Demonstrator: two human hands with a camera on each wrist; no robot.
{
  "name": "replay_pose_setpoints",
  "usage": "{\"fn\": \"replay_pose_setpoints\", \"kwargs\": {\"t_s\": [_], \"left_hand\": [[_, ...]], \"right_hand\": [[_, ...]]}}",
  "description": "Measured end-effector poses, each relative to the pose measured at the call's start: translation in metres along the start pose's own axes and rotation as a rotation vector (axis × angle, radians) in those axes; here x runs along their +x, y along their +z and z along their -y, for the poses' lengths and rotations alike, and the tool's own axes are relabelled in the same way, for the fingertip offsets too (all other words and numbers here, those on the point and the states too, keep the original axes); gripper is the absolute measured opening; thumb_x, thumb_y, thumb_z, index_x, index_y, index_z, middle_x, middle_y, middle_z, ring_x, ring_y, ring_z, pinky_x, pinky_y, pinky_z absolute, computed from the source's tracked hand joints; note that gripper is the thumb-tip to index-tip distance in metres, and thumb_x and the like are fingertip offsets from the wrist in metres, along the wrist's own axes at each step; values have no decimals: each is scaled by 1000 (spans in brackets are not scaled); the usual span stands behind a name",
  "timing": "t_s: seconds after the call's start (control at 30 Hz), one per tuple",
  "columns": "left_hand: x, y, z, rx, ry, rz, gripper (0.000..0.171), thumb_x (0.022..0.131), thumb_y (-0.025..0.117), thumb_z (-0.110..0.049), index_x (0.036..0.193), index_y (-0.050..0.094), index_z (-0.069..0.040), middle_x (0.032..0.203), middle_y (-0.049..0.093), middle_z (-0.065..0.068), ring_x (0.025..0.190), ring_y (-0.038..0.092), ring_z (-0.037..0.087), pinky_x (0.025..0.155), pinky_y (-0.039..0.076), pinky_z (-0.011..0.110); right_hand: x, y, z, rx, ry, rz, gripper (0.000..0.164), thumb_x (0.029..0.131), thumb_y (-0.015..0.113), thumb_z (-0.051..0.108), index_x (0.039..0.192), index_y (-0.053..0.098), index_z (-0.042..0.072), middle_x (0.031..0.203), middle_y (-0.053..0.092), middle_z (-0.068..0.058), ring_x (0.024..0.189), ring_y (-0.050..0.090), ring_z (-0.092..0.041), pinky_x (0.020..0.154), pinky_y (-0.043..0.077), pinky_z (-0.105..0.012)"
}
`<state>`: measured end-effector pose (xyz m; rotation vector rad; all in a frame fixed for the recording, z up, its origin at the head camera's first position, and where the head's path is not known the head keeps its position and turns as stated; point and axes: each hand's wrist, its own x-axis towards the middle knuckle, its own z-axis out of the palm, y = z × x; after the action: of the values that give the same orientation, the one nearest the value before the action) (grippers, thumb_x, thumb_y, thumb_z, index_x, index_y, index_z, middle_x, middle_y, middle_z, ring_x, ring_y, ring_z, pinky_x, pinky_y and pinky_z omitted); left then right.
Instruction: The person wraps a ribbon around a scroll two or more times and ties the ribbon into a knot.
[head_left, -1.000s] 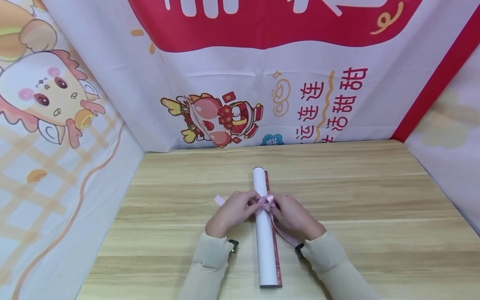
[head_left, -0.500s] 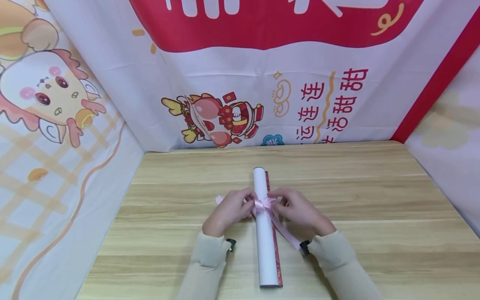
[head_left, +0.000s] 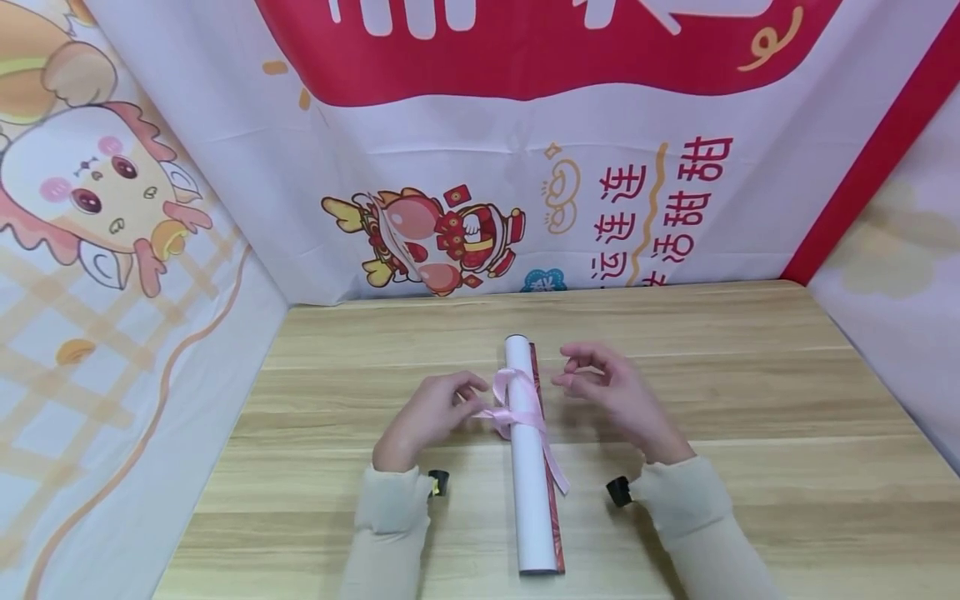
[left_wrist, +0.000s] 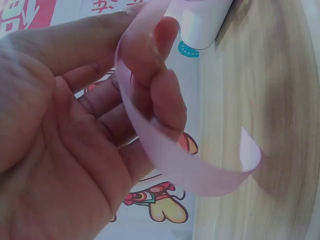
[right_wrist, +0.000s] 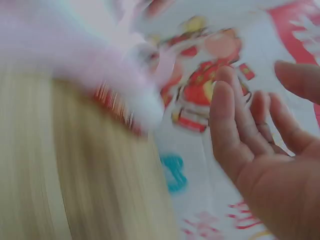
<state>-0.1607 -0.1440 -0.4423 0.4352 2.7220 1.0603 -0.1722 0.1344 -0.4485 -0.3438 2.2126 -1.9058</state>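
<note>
A white rolled-up scroll (head_left: 531,500) with a red patterned edge (head_left: 556,529) lies lengthwise on the table. Round its middle passes a pink ribbon (head_left: 528,418), with a loose loop above the band and one tail trailing down to the right. On the left, my left hand (head_left: 423,417) pinches the ribbon's other end between thumb and fingers. The left wrist view shows that ribbon tail (left_wrist: 192,172) hanging past the curled fingers. My right hand (head_left: 618,396) hovers right of the scroll, apart from it, fingers loosely bent and holding nothing; the right wrist view is partly blurred.
The wood-grain table (head_left: 750,400) carries the scroll near its middle. A printed white and red cloth (head_left: 450,125) hangs behind the far edge. Another printed cloth (head_left: 90,333) borders the left side. A small black device (head_left: 618,492) sits at the right wrist.
My right hand has let go of the ribbon and moved up and right. The left hand has drawn left with its ribbon end. The bunched ribbon has spread into a loose loop.
</note>
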Motion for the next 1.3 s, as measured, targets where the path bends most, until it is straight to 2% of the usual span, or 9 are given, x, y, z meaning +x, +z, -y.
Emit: {"fn": "replay_pose_setpoints", "kwargs": {"t_s": [0.1,0.13,0.23,0.4,0.63,0.8,0.9,1.07,1.3], "left_hand": [[0,0,1,-11,11,21,26,90,62,-20,116,65,-12,89,63,-5,75,58,10,67,51,28],[0,0,0,-20,17,30,26,90,62,-18,115,65,-11,88,64,-5,75,58,10,67,51,28],[-2,0,-2,-41,3,52,26,90,61,-18,116,64,-12,88,64,-5,77,58,11,69,51,28],[-2,-4,-3,-34,-10,42,27,91,61,-19,117,64,-13,91,64,-4,80,59,12,71,51,29],[1,-6,-2,-22,22,18,25,92,59,-16,115,65,-12,88,64,-4,75,58,12,66,51,29],[2,-3,-3,-27,32,29,25,92,59,-16,115,65,-11,91,64,-4,78,59,11,68,51,28],[3,0,-3,-30,26,50,25,92,59,-17,116,64,-12,91,64,-4,77,59,12,66,51,27],[1,2,-3,-45,-13,72,26,93,58,-20,118,63,-13,91,63,-3,71,61,17,60,51,29],[-2,-2,0,-21,-32,33,27,92,60,-20,118,63,-13,94,63,-4,68,56,14,61,50,29]], "right_hand": [[0,9,-5,-372,-3,79,33,91,62,26,123,60,18,114,61,-4,99,59,-18,85,51,-36],[-1,13,-7,-460,-11,120,30,92,60,25,122,61,19,113,62,-1,97,58,-16,84,50,-35],[-2,22,-9,-551,-6,225,26,94,57,25,118,66,19,110,63,5,92,56,-14,81,49,-34],[-1,21,-5,-531,19,240,26,95,54,27,116,67,17,104,65,4,86,58,-13,78,49,-33],[3,16,-5,-455,31,135,29,96,54,25,120,65,14,112,63,-4,84,59,-20,69,53,-34],[2,20,-4,-454,28,225,23,96,54,22,114,67,20,110,62,0,86,58,-20,72,52,-34],[0,21,-5,-477,10,264,24,95,54,22,116,67,18,110,62,0,88,57,-17,76,51,-33],[-1,14,-7,-494,-10,127,31,95,54,22,122,64,11,124,59,-3,101,56,-18,85,50,-37],[-1,-14,-3,-546,-40,-113,44,97,50,29,132,55,1,135,47,-13,113,54,-31,91,49,-45]]}}
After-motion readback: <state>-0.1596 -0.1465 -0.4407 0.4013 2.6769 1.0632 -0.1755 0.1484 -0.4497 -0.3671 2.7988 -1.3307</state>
